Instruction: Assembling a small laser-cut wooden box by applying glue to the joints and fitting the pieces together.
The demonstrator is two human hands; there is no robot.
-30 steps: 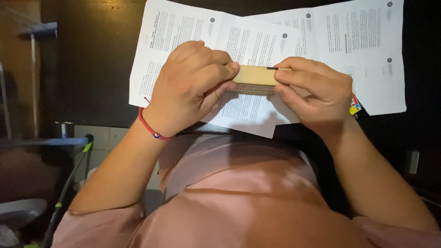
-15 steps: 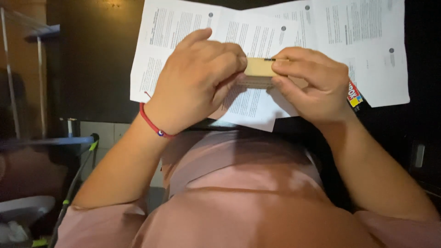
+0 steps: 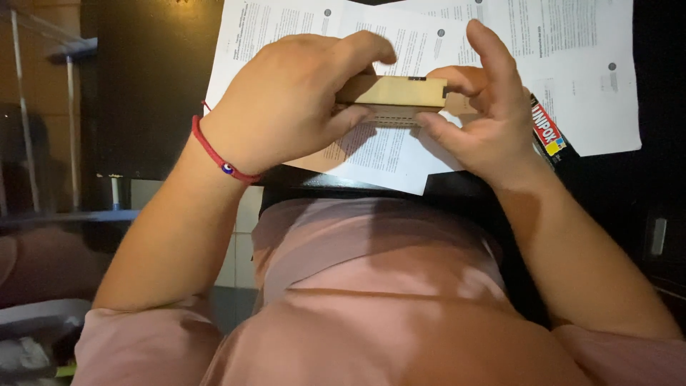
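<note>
Shelving of pale metal stands at the far left of our view, in shadow beside the dark table. Next comes our left forearm with a red cord bracelet carrying 1 small blue bead at the wrist. Our left hand curls over the left end of a flat tan wooden box, the index finger arched across its top edge and the thumb pressed along its lower edge, so this hand is clamped on the box. The box is held just above the printed paper sheets spread on the table, its long side level and its thin edge facing us; a slotted strip shows along the underside. Our right hand meets the right end of the box: the thumb presses from below near the bottom edge, 1 bent finger touches the end face, and the index finger is raised straight and apart from the box. So the box sits between both hands, pinched at each end. At the far right, just beside the right wrist, a small red and yellow packet lies on the papers' edge.
</note>
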